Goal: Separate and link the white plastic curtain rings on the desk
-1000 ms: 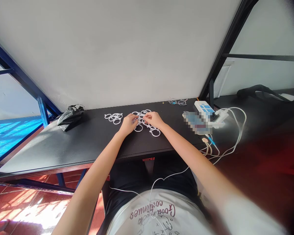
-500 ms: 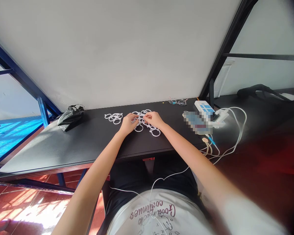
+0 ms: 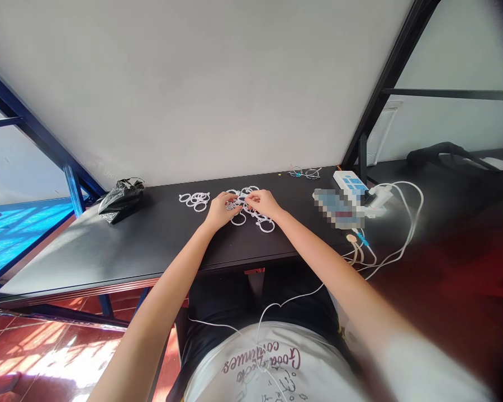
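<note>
The white rings (image 3: 242, 199) lie in a linked-looking pile on the black worktop (image 3: 159, 240), past the middle towards the far edge, with one ring reaching out towards the near edge. The person's left hand (image 3: 222, 209) bends its fingers in on the pile's left side, and the right hand (image 3: 263, 202) brings thumb and fingertips to its right side; whether either grips a ring is too small to tell. A smaller ring cluster (image 3: 199, 199) lies left of the left hand. A black bag (image 3: 122, 200) sits by the far left corner, and glasses (image 3: 310, 174) rest near the far edge, right of the pile.
</note>
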Tool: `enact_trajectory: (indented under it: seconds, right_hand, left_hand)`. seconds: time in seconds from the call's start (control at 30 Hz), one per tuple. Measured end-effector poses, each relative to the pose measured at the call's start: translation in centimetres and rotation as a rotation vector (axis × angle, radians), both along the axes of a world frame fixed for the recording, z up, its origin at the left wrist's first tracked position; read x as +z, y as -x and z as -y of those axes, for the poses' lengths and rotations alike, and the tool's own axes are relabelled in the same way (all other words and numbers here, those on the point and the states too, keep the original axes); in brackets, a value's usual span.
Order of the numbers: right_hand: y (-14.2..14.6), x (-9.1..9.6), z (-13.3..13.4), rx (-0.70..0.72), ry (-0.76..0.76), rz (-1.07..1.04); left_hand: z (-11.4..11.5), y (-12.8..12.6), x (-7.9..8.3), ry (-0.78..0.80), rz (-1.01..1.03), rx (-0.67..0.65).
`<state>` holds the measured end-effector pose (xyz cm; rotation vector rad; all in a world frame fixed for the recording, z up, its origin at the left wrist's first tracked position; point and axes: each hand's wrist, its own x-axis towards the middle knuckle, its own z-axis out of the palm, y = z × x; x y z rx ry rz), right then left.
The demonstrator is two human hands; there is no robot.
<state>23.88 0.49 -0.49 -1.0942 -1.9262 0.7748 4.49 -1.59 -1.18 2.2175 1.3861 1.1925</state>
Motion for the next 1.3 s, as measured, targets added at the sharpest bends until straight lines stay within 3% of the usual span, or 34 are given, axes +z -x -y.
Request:
enact_trajectory:
  seconds: [1.3]
  right_hand:
    - [0.05,0.37,0.29,-0.007,-0.006,0.018]
  left_hand:
    - [0.05,-0.09,0.06,-0.031,-0.008,0.033]
